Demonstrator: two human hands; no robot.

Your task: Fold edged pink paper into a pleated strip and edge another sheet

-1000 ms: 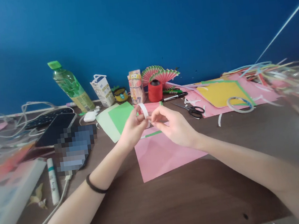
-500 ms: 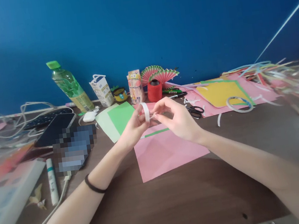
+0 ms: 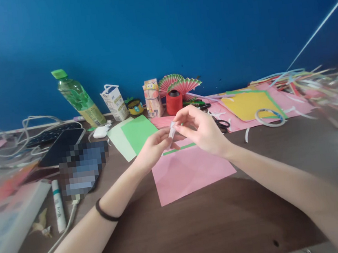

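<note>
Both my hands are raised together above a pink sheet of paper (image 3: 193,172) lying on the desk. My left hand (image 3: 151,149) is closed around a roll of white tape, mostly hidden by the fingers. A short white strip of tape (image 3: 172,131) shows between the hands. At its upper end, the thumb and fingers of my right hand (image 3: 198,131) pinch it. A green strip (image 3: 176,150) runs along the pink sheet's far edge, just below the fingers. Behind my left hand lies a green sheet (image 3: 139,132), overlapping a pale green one (image 3: 121,138).
Along the wall stand a green bottle (image 3: 78,100), a carton (image 3: 115,102), a red spool (image 3: 174,102) and folded paper fans (image 3: 185,85). Black scissors (image 3: 223,124) and yellow paper (image 3: 248,106) lie right. Phones (image 3: 84,169), cables and a marker (image 3: 59,205) are left.
The white tape roll, seen edge-on as a ring before, has turned and dropped behind my left fingers. My right hand has shifted slightly up, and a strip of tape now shows between the hands.
</note>
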